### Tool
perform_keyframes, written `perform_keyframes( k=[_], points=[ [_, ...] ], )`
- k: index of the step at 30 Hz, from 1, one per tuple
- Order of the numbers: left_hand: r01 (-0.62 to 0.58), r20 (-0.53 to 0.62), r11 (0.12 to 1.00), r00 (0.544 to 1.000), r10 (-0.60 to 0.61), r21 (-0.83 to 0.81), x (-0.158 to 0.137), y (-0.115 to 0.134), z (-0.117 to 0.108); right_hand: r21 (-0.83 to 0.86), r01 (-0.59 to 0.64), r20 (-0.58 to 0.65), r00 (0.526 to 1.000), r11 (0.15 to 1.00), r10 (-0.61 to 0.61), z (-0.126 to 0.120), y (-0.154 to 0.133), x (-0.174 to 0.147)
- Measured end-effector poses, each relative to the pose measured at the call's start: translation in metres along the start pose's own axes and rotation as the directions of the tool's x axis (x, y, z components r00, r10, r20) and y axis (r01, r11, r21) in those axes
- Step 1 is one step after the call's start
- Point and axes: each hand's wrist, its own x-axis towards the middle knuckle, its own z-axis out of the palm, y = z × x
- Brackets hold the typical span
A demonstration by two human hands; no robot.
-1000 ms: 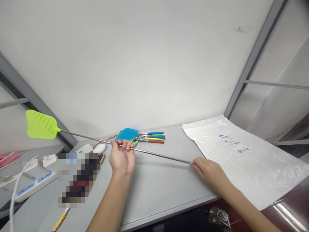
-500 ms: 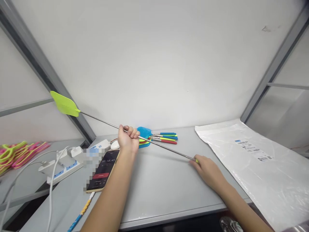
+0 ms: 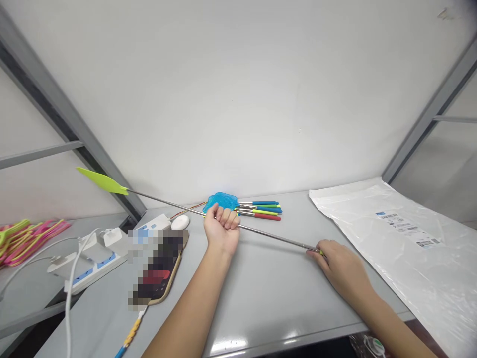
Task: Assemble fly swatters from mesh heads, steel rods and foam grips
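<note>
A lime-green fly swatter (image 3: 105, 183) with a long thin metal rod is held aslant over the table, its head up at the left, turned nearly edge-on. My left hand (image 3: 222, 226) is closed around the middle of the rod, palm side showing. At the rod's lower right end, my right hand (image 3: 341, 261) is wrapped round the handle, most of which it hides. Just behind my left hand lies a pile of fly swatters (image 3: 222, 200), a blue head on top, with blue, green, yellow and red handles (image 3: 267, 217) pointing right.
On the left are a partly blurred phone (image 3: 164, 271) with a cable, a white round object (image 3: 180, 222), a power strip (image 3: 99, 266) with plugs, and pink-yellow cords (image 3: 30, 238). A white plastic mailer (image 3: 372, 219) covers the right side. A wall (image 3: 238, 99) stands behind.
My left hand has slid along the rod toward the handle. The swatter's head has rolled from showing its face to nearly edge-on. The view has shifted slightly.
</note>
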Motion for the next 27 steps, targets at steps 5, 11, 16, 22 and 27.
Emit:
perform_keyframes(
  k=[5, 11, 16, 22, 27],
  points=[
    [0.072, -0.016, 0.997, 0.997, -0.072, 0.008, -0.013, -0.019, 0.009, -0.036, 0.026, -0.049, 0.998, 0.999, -0.028, -0.003, -0.008, 0.002],
    [0.016, -0.027, 1.000, 1.000, -0.016, 0.018, -0.018, -0.013, 0.014, -0.109, 0.040, -0.096, 0.994, 0.993, -0.051, -0.004, -0.013, 0.001],
    [0.025, -0.036, 0.999, 0.999, -0.024, 0.034, -0.021, -0.027, 0.014, -0.177, 0.050, -0.083, 0.994, 0.983, -0.066, -0.004, -0.016, -0.002],
    [0.002, -0.029, 0.992, 1.000, 0.001, 0.125, -0.024, -0.054, 0.010, -0.189, 0.064, -0.074, 0.994, 0.980, -0.079, -0.004, -0.016, -0.002],
    [0.069, 0.009, 0.978, 0.997, -0.072, 0.197, -0.029, -0.070, 0.004, -0.188, 0.054, -0.058, 0.996, 0.981, -0.066, -0.004, -0.018, -0.002]
  ],
)
